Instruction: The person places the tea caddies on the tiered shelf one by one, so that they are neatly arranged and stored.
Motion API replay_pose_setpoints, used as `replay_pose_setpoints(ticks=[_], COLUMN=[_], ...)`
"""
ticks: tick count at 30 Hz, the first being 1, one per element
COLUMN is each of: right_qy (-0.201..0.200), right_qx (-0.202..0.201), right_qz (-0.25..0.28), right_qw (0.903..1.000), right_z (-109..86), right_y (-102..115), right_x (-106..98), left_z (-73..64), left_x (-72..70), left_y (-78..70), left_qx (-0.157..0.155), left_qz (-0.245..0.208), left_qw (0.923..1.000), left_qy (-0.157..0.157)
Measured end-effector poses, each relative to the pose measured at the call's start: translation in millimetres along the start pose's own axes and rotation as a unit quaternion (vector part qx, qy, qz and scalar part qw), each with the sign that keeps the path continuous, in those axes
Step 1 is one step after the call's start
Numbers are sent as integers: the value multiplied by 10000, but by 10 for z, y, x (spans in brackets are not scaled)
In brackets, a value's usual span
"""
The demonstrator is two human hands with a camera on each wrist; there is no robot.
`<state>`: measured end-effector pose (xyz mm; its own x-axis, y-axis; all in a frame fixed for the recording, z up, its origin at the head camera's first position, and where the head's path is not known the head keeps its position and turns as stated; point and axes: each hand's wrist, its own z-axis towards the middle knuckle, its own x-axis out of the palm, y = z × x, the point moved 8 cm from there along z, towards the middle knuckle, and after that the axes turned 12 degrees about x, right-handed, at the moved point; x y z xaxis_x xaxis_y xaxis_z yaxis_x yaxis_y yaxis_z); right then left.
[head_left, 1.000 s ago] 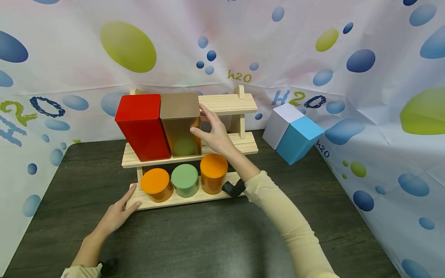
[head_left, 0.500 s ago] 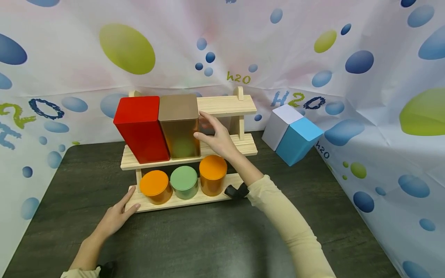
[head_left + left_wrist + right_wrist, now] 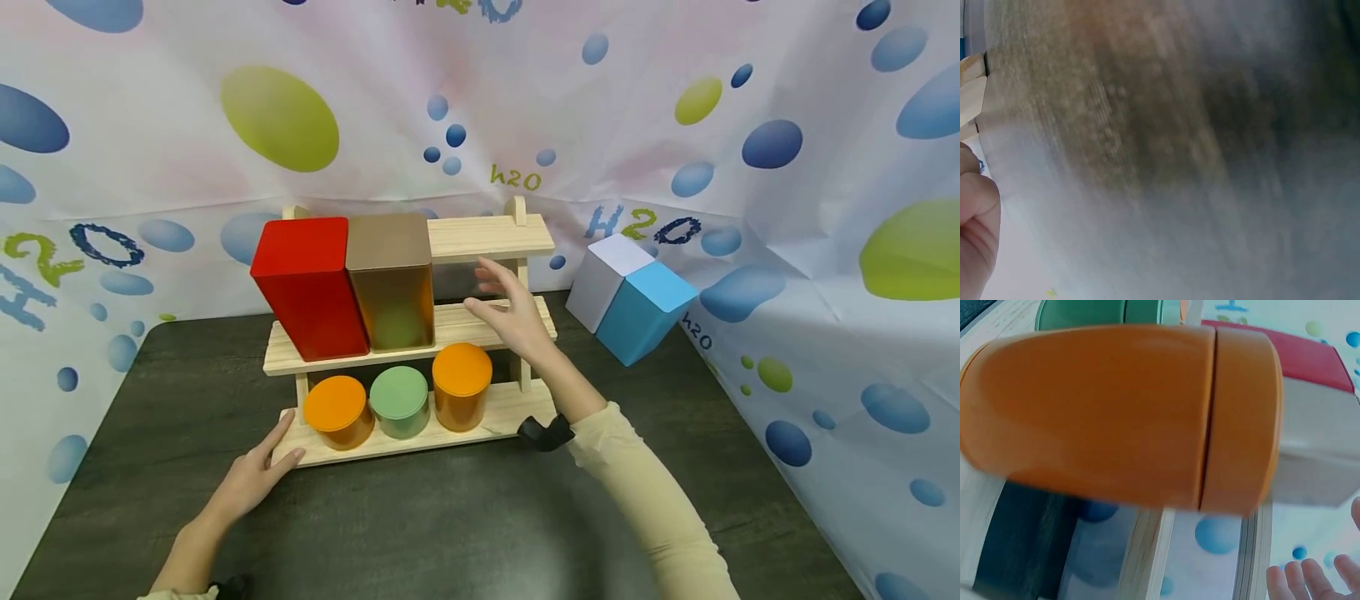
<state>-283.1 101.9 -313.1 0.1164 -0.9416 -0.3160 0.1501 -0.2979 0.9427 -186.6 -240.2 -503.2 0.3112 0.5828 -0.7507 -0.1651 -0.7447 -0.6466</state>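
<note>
Left hand (image 3: 249, 480), thumb and index finger spread apart, rests at left front corner of wooden shelf (image 3: 487, 237), touching bottom tier (image 3: 519, 408). Right hand (image 3: 513, 315), thumb and fingers apart, hovers by middle tier (image 3: 456, 322), just right of gold canister (image 3: 392, 304) and clear of it. Gold canister stands upright on middle tier beside red canister (image 3: 315, 300). Lined up on bottom tier, from left: short orange jar (image 3: 337, 410), green jar (image 3: 400, 402), taller orange jar (image 3: 462, 385). White box (image 3: 597, 286) adjoins blue box (image 3: 645, 315), right of shelf.
</note>
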Motion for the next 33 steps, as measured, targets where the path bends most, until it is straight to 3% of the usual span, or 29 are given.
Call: replay_pose_setpoints(ticks=[10, 17, 25, 33], right_qy=[-903, -1591, -2595, -3554], right_qx=[305, 491, 957, 1381], right_qz=[109, -36, -60, 151], right_qw=[9954, 9860, 9610, 9243], right_z=[-184, -310, -550, -754], right_y=[-285, -537, -890, -1170], right_x=[-586, -968, -1445, -1888], left_z=[-9, -28, -27, -7], left_x=[-7, 24, 14, 14], left_y=[3, 23, 8, 16], left_qx=[32, -40, -50, -25], left_qz=[47, 27, 12, -38], left_qw=[10000, 10000, 10000, 10000], left_qy=[-47, -6, -36, -76])
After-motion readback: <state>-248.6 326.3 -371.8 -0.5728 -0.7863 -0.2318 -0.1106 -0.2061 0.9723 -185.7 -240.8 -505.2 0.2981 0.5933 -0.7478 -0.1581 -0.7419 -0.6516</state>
